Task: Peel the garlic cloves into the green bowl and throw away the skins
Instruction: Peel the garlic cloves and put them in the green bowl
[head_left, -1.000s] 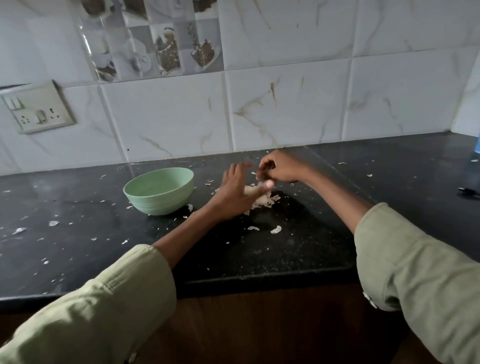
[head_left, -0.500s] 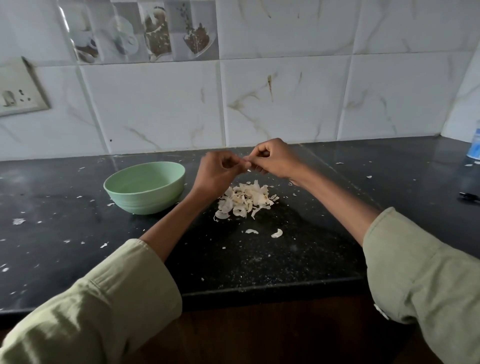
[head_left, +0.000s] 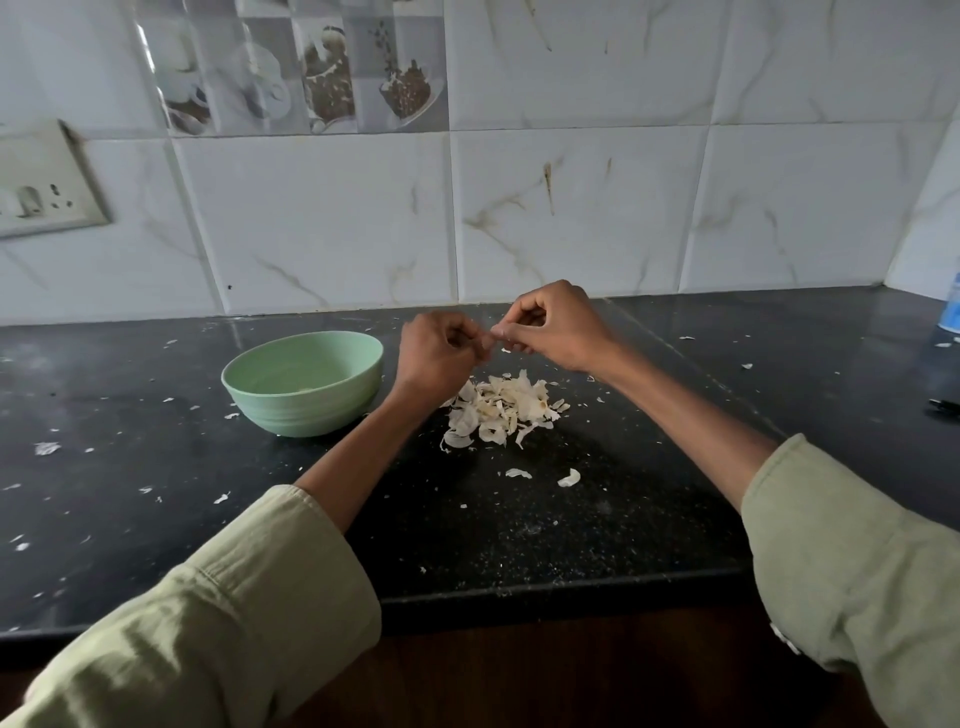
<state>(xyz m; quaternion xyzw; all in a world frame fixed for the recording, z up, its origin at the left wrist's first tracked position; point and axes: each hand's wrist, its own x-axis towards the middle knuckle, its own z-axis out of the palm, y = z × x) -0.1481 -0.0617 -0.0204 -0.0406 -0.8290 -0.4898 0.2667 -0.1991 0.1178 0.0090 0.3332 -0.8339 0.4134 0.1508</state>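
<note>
Pinching something tiny (unclear what) between left hand (head_left: 439, 353), right hand (head_left: 553, 330), above skins (head_left: 501, 408)

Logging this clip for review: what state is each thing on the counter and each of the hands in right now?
green bowl: upright, nearly empty.
skin pile: loose heap on the counter, right of the bowl, not thrown away.
left hand: raised, fingers curled shut.
right hand: raised, pinching something small where it meets the left hand; what it is can't be told.

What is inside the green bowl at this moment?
The green bowl looks almost empty: only a small pale piece lies near the bottom, too small to identify. The near wall covers part of the inside, so anything lying there cannot be seen.
</note>
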